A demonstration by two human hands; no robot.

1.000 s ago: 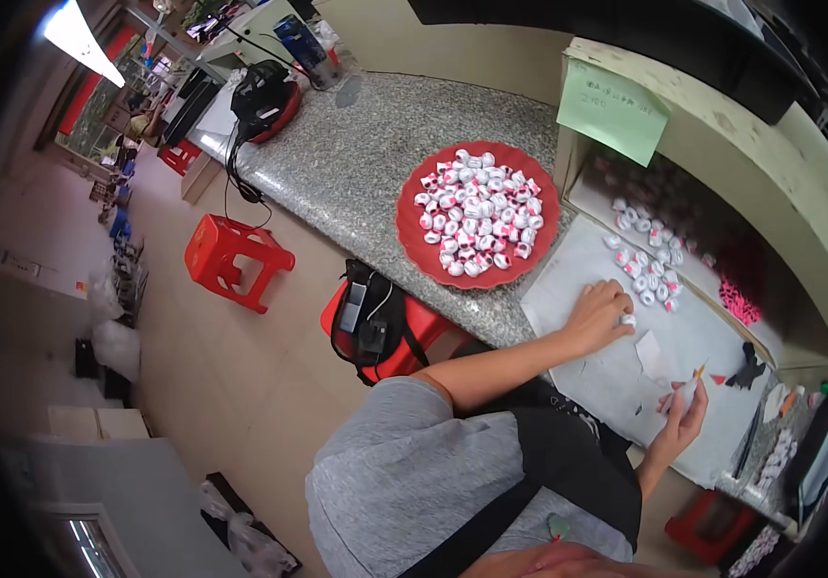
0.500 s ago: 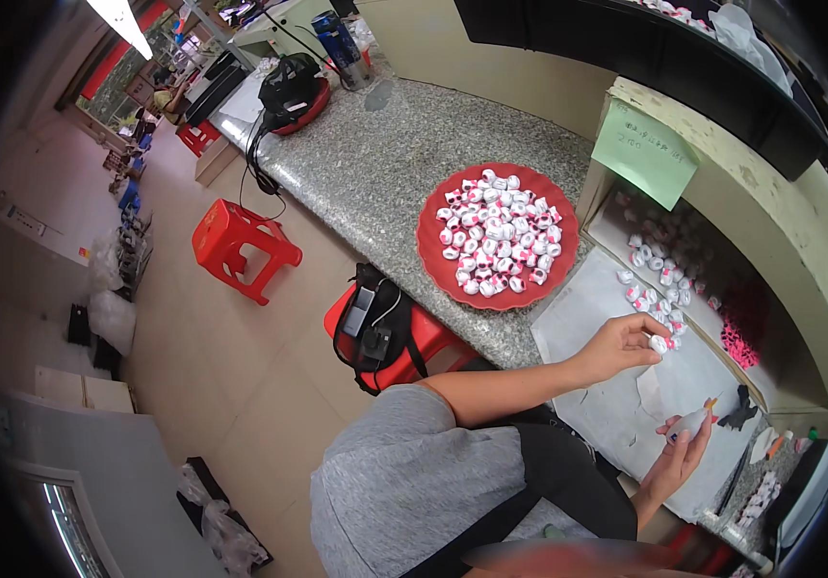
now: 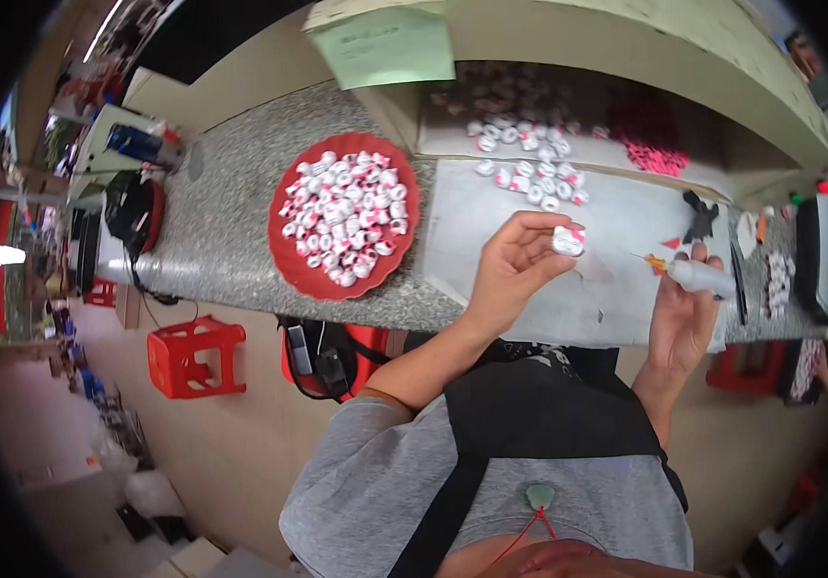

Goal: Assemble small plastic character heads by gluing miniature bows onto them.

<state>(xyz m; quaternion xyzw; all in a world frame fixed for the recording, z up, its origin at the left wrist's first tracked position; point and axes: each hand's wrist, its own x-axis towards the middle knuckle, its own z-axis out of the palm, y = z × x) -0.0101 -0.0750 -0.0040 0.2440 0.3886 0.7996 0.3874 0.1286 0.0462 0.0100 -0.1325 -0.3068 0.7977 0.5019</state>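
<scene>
My left hand [image 3: 518, 268] pinches a small white piece with pink patches [image 3: 568, 241] between thumb and fingertips, above the pale work sheet [image 3: 616, 303]. To its right, my right hand [image 3: 682, 313] grips a whitish squeeze bottle [image 3: 701, 278], which lies tilted with its orange tip and thin needle [image 3: 653, 262] pointing left toward the piece. A gap remains between needle and piece. Beyond my left hand, several similar white-and-pink pieces [image 3: 544, 183] lie loose on the sheet. Many more fill a red scalloped plate [image 3: 281, 252] on the left.
Under the shelf [image 3: 568, 34] sit more white pieces and a pile of bright pink bits [image 3: 655, 154]. A black scrap [image 3: 700, 217] lies on the sheet's right side. A red stool [image 3: 197, 358] and a black bag [image 3: 323, 358] are left, below the granite counter [image 3: 217, 226].
The view has swung to the right. My left hand has lifted a white-and-pink piece away from the loose group. The bottle in my right hand now has its needle pointing left.
</scene>
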